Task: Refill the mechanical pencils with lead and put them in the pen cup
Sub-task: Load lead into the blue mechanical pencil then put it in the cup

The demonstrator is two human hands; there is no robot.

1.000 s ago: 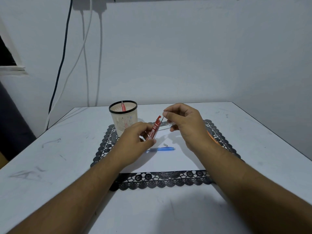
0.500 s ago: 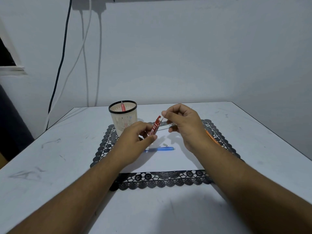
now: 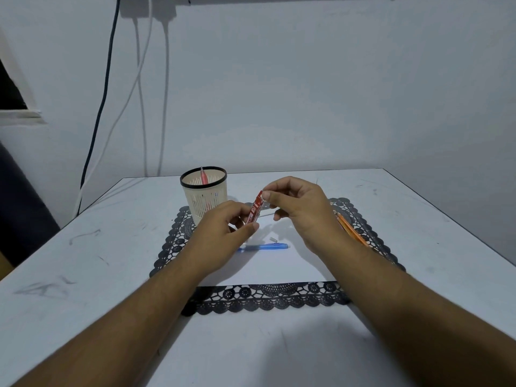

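Red plastic lead tube [image 3: 254, 210] sat tilted above mid-worktop, left hand [image 3: 223, 241] pinching its base, right hand [image 3: 296, 210] pinching its top. Leads would likely be brittle; best held lightly. Blue pencil [image 3: 265, 247] lay below.

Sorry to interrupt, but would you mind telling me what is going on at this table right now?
A person is refilling mechanical pencils. The left hand holds a red lead case tilted above the placemat, and the right hand pinches at its top end, apparently drawing out a lead. A blue pencil lies on the white sheet below with a small cap beside it. A pink pencil already stands in the pen cup, and orange pencils wait partly hidden behind the right wrist.
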